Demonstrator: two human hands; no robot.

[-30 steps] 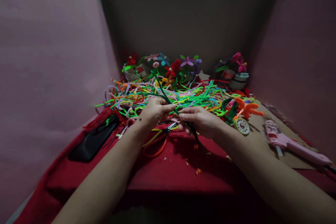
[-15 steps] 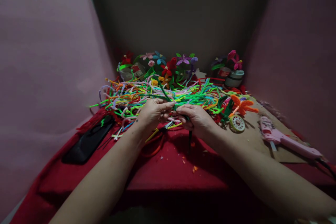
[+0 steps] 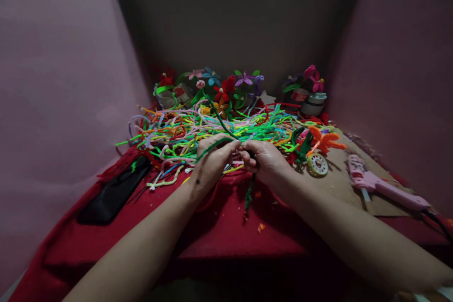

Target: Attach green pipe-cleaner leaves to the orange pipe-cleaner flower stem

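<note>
Dark green pipe cleaners point(image 3: 222, 122) are pinched between my two hands, which meet above the table's front part. One strand rises away toward the pile, another lies across the back of my left hand point(image 3: 214, 158). My right hand point(image 3: 264, 158) is closed on the same stems, and a twisted green end hangs down below it. The thumbs and fingertips of both hands touch or nearly touch. Just behind them spreads a heap of multicoloured pipe cleaners point(image 3: 170, 127). The exact grip point is partly hidden by the fingers.
A black phone point(image 3: 113, 193) lies at left on the red cloth point(image 3: 226, 240). At right are an orange pipe-cleaner flower point(image 3: 323, 140), a round reel point(image 3: 317, 164) and a pink glue gun point(image 3: 385, 188) on cardboard point(image 3: 339, 188). Finished flowers point(image 3: 222, 89) and a jar point(image 3: 314, 104) stand behind.
My left hand has turned over, so one green strand now drapes across its back. The hanging green end has shifted left and shows its twisted tip. The scissors between the hands are now mostly hidden.
</note>
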